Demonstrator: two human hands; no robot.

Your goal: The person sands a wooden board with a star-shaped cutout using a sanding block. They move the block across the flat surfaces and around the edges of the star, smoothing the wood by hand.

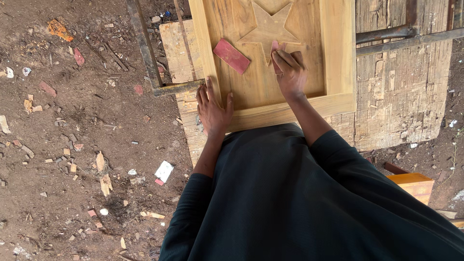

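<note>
timber panel [270,92]: pale yellow wood, framed, with a raised star [270,30] at its centre; lies flat on the desk [401,92], its near rail just ahead of the person's dark-sleeved body.
left hand [212,108]: grip spread flat, fingers open, palm pressed on the panel's near left corner, over the frame edge; it clasps nothing, only steadies.
right hand [289,71]: grip curled down, fingers closed onto a folded reddish sanding sheet [275,48], pressing it against the recessed field beside the star's lower point.
spare sheet [232,56]: second reddish sanding piece, lying loose on the recessed field left of the star, apart from both hands.
handling, panel: judged stiff and fairly heavy; best held by the thick frame rails, not the star's thin points.
handling, sheet: judged light, limp, gritty; holds well under flat fingertips.
desk: rough, worn boards with metal bars [386,35] across the far right.
ground [72,145]: brown dirt strewn with wood chips and scraps.
</note>
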